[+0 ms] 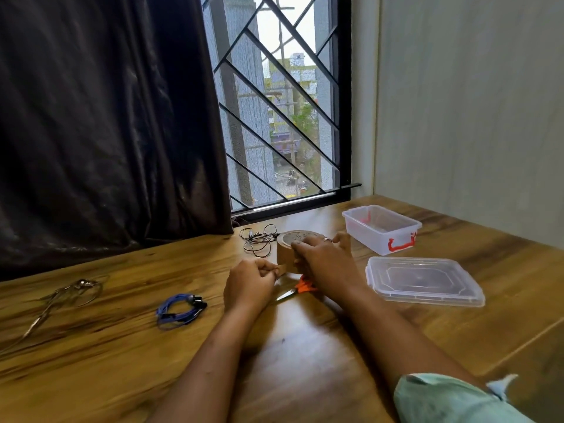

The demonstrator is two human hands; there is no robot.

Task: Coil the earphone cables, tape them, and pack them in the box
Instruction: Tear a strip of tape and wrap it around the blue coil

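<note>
- brown roll of packing tape (285, 248)
- blue coiled earphone cable (180, 311), black at its buds
- black loose earphone cable (259, 239)
- clear plastic box (381, 230) with red latch (401, 244)
- orange-handled scissors (300, 288)
- brown wooden table (122, 361), dark streaked grain
- dark brown curtain (106, 117)
- pale green sleeve (442, 401)

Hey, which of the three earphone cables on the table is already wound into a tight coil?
The blue earphones, left of the left hand. The black earphones behind the tape roll and the silver earphones at far left lie loose.

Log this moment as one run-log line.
left hand pinches tape end | right hand grips tape roll | blue earphones coiled | box open, lid beside
</note>
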